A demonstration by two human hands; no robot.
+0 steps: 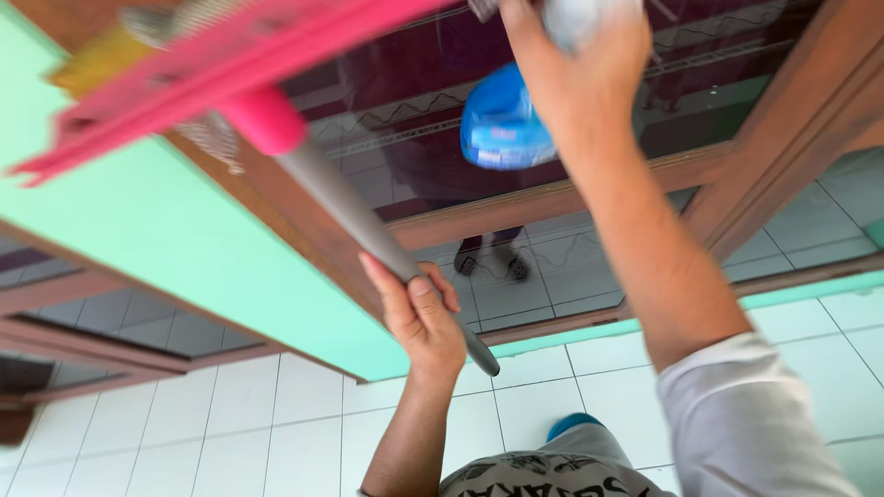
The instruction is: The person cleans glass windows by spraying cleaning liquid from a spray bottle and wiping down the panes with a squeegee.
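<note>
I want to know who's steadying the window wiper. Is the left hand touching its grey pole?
Touching. The head view shows the left hand with its fingers wrapped around the grey pole, near the lower end, with no gap between them.

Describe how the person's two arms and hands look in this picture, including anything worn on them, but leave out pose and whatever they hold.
Both hands are bare: no gloves, rings or watch show. The left hand and its forearm are uncovered down to the frame's bottom edge. The right hand is blurred; its forearm is bare as far as a loose light grey fabric sleeve that ends near the elbow. No markings are visible on either arm.
</note>
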